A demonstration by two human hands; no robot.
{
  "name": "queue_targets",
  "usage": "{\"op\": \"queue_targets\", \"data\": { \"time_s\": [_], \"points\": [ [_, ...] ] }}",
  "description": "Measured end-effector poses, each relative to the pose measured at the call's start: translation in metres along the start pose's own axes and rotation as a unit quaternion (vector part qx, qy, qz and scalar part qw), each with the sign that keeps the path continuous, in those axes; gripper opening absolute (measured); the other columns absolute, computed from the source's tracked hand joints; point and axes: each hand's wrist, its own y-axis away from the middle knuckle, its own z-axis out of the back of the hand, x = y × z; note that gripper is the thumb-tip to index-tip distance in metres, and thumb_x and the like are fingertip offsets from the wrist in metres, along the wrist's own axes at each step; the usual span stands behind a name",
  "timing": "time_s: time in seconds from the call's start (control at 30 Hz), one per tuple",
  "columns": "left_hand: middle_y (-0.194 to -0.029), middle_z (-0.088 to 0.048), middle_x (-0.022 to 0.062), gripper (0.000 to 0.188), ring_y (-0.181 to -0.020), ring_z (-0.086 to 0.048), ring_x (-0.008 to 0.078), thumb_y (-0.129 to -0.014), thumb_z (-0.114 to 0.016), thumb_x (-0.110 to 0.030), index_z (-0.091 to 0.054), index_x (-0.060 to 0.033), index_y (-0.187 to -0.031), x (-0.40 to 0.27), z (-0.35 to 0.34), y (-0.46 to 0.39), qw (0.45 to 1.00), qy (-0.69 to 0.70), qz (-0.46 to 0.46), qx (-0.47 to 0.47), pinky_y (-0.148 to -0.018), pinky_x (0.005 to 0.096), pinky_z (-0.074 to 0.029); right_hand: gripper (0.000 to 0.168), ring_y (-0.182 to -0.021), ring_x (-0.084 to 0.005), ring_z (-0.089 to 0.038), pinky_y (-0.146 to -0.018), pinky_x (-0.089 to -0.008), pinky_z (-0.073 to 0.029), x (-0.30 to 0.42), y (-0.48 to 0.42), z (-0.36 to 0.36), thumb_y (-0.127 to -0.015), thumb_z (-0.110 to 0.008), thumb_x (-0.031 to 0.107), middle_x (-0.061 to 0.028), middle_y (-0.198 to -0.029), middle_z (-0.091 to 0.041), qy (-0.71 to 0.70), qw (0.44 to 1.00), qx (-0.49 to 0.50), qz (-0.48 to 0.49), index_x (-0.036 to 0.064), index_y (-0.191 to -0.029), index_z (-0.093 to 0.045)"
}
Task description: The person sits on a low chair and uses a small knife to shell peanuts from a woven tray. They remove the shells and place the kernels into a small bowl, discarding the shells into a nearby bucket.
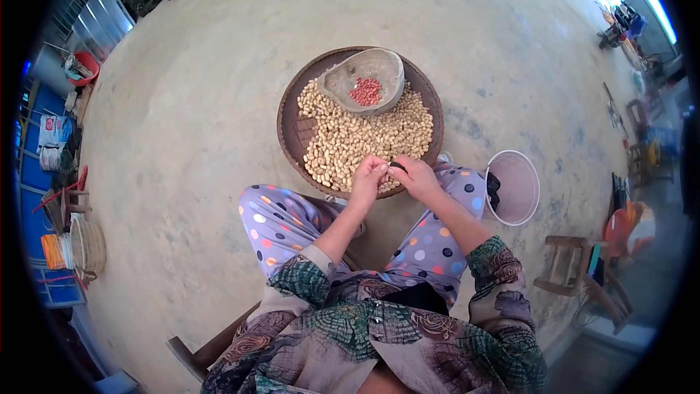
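A round woven basket tray [285, 145] lies before me, spread with unshelled peanuts [350, 139]. On its far side rests a gourd-shaped scoop bowl [389, 68] holding a small heap of red peanut kernels [366, 92]. Over the tray's near edge, my left hand [369, 175] and my right hand [414, 175] meet at the fingertips. A small dark object [397, 166] shows at my right thumb and forefinger; its kind is unclear. My left thumb and fingers are pinched together, and whatever may be between them is too small to tell.
A translucent plastic bin [514, 189] with something black inside stands beside my right knee. Farther right is a wooden stool [566, 265]. Part of a wooden chair [205, 347] shows at lower left. A woven basket [87, 246] and a red basin [85, 68] stand along the left wall.
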Motion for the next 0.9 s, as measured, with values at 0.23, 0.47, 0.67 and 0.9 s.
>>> {"op": "queue_targets", "data": {
  "time_s": [0.23, 0.47, 0.67, 0.9],
  "points": [
    [-0.064, -0.042, -0.0041, 0.013, -0.055, -0.036, 0.0035, -0.091, -0.044, -0.014, -0.047, -0.0074, -0.080, 0.005, 0.004, 0.002, 0.996, -0.050, -0.079, -0.016, -0.049, 0.0179, -0.030, 0.031, -0.068, -0.0362, -0.058, -0.058, -0.0441, -0.045, 0.007, 0.001, 0.004, -0.080, -0.057, 0.036, -0.0171, -0.069, -0.059, -0.004, 0.999, 0.040, 0.022, 0.008, -0.092, -0.051],
    [-0.065, -0.041, -0.0040, 0.014, -0.056, -0.036, 0.0035, -0.092, -0.044, -0.014, -0.045, -0.0079, -0.079, 0.006, -0.001, 0.008, 0.990, -0.073, -0.117, -0.035, -0.050, 0.0183, -0.030, 0.030, -0.067, -0.0354, -0.058, -0.057, -0.0437, -0.045, 0.014, 0.002, 0.008, -0.080, -0.057, 0.036, -0.0161, -0.069, -0.059, 0.017, 0.999, 0.036, 0.025, 0.009, -0.091, -0.050],
    [-0.066, -0.042, -0.0037, 0.013, -0.057, -0.037, 0.0038, -0.091, -0.045, -0.011, -0.045, -0.0074, -0.078, 0.008, -0.004, 0.009, 0.987, -0.109, -0.104, -0.058, -0.051, 0.0184, -0.032, 0.029, -0.064, -0.0351, -0.058, -0.055, -0.0445, -0.044, 0.012, 0.004, 0.008, -0.079, -0.057, 0.035, -0.0148, -0.066, -0.058, 0.049, 0.998, 0.031, 0.038, 0.009, -0.086, -0.047],
    [-0.064, -0.043, -0.0031, 0.014, -0.056, -0.037, 0.0047, -0.090, -0.045, -0.009, -0.045, -0.0072, -0.076, 0.013, -0.007, 0.010, 0.983, -0.125, -0.115, -0.073, -0.050, 0.0196, -0.033, 0.026, -0.063, -0.0335, -0.058, -0.053, -0.0438, -0.044, 0.012, 0.004, 0.008, -0.078, -0.058, 0.032, -0.0135, -0.064, -0.057, 0.093, 0.993, 0.030, 0.062, 0.009, -0.081, -0.047]
  ]
}}
